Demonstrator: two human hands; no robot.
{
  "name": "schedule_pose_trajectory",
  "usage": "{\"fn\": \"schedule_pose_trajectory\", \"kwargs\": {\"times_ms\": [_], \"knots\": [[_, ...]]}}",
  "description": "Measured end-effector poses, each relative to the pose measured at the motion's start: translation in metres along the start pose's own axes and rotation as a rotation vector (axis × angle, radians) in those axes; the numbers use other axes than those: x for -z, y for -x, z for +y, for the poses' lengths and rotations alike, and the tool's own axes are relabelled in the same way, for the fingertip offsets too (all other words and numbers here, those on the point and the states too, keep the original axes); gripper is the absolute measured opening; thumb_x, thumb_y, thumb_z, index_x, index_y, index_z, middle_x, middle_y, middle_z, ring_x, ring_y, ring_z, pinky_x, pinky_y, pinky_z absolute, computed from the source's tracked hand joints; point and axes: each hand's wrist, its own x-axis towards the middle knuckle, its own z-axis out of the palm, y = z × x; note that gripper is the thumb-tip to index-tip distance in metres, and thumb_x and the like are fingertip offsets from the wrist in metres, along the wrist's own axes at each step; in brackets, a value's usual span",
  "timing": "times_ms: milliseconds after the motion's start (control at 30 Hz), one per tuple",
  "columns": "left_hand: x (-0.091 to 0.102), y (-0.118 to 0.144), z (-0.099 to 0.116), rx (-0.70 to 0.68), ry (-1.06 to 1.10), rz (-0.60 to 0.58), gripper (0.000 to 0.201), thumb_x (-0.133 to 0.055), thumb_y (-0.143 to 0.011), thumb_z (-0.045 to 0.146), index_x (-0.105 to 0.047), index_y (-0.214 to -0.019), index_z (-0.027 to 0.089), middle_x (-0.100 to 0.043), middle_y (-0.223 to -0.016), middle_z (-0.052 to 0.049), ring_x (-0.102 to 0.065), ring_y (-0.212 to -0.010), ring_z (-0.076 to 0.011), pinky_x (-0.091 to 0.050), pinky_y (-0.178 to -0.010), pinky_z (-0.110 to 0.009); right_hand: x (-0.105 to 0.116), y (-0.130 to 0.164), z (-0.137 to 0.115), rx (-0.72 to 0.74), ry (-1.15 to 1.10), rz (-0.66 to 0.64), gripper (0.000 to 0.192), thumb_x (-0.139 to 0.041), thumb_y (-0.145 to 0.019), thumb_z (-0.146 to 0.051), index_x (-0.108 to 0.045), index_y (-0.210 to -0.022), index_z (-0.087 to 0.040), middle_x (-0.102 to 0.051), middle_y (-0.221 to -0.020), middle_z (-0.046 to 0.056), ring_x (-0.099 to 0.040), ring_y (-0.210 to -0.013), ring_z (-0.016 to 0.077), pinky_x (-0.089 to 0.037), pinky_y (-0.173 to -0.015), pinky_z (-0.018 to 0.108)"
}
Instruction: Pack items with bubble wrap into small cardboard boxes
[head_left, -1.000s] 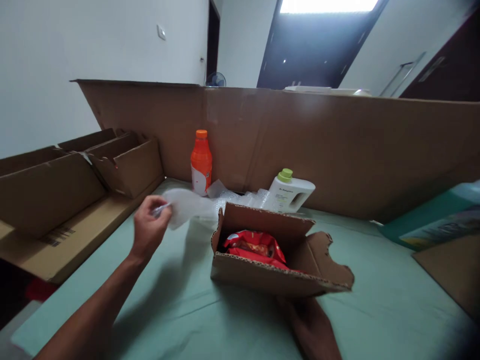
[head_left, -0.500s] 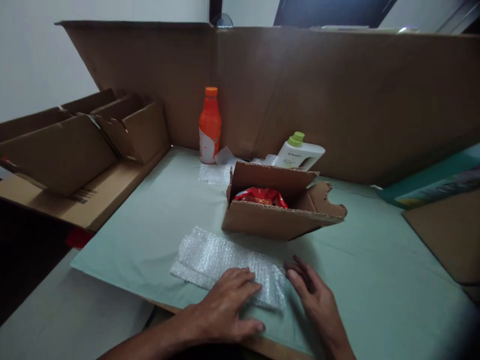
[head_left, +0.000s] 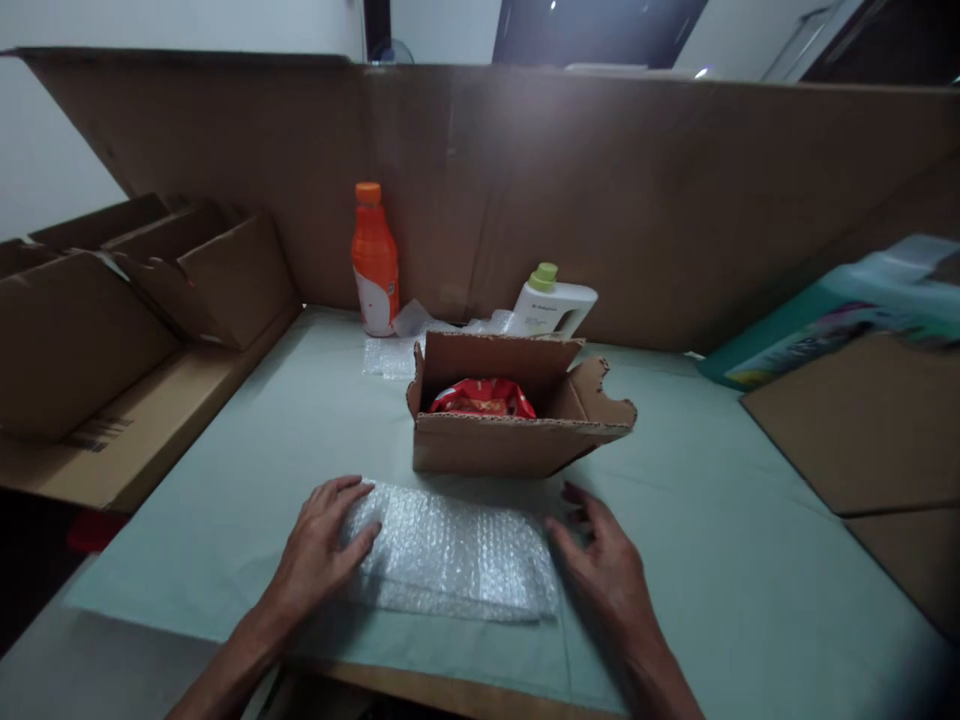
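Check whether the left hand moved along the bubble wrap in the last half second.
Yes. The left hand slid from the bubble wrap's middle to its left end, away from the open cardboard box.

The small box's (head_left: 495, 445) walls hide most of the red packet (head_left: 482, 398).

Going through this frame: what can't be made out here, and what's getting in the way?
Head view only:
- Red packet: mostly hidden by the walls of the small cardboard box; print too small to read.
- White bottle: lower part hidden behind the box flap; label too small.
- Teal box: blurred, partly behind flat cardboard.
- Left hand and right hand at the bubble wrap: the right hand's contact is unclear.
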Motion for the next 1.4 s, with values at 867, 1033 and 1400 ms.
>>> {"fn": "schedule_pose_trajectory", "kwargs": {"times_ms": [867, 1033, 1400], "knots": [[-0.003, -0.044, -0.022, 0.114, -0.157, -0.263, 0.017, -0.061, -0.078, 0.037, -0.071, -0.077, 0.023, -0.069, -0.081, -0.006, -0.061, -0.084, -0.0267, -0.048, -0.081, -0.041, -0.012, 0.005, -0.006, 0.222, 0.070, -0.247, 0.022, -0.060, -0.085, -0.041, -0.068, -0.084, -0.021, -0.069, -0.129, 0.014, -0.060, -0.120, 0.0344, -0.045, -0.098, 0.053], [0.014, -0.048, 0.005, 0.153, -0.043, -0.220, 0.016, -0.055, -0.080, 0.032, -0.063, -0.071, 0.022, -0.069, -0.073, -0.001, -0.058, -0.064, -0.0172, -0.046, -0.063, -0.029, -0.006, 0.009, -0.032, 0.146, -0.111, -0.113, 0.022, -0.054, -0.088, -0.041, -0.064, -0.085, -0.022, -0.075, -0.109, 0.011, -0.068, -0.102, 0.0279, -0.050, -0.091, 0.042], [-0.002, -0.006, 0.007, 0.074, -0.021, -0.184, 0.020, -0.058, -0.083, 0.035, -0.067, -0.096, 0.023, -0.071, -0.085, -0.004, -0.067, -0.080, -0.0228, -0.053, -0.075, -0.036, 0.007, 0.023, -0.018, 0.069, 0.038, -0.163, 0.031, -0.055, -0.085, -0.043, -0.070, -0.101, -0.021, -0.076, -0.089, 0.007, -0.068, -0.077, 0.0245, -0.052, -0.080, 0.040]]}}
